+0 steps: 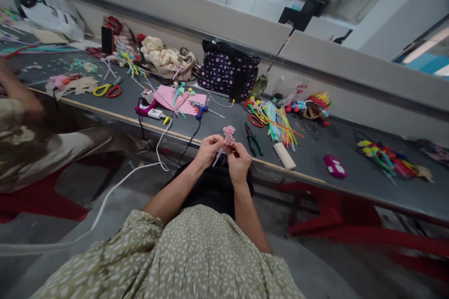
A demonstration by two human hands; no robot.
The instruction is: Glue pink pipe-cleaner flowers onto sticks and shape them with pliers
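I hold a small pink pipe-cleaner flower (229,133) in front of me, just short of the dark table's near edge (217,145). My left hand (208,149) pinches it from the left, fingers closed on its stem. On the right side my right hand (239,162) has its fingers curled around the lower part. Green-handled pliers (254,140) lie on the table just right of my hands. A bundle of coloured pipe cleaners (278,124) lies beyond them.
A blue glue gun (199,109) and pink paper (182,99) lie ahead, with a white power strip (154,113) and cords. A dotted dark bag (226,74) stands at the back. Another person (31,140) sits at left. Red stools (329,217) stand right.
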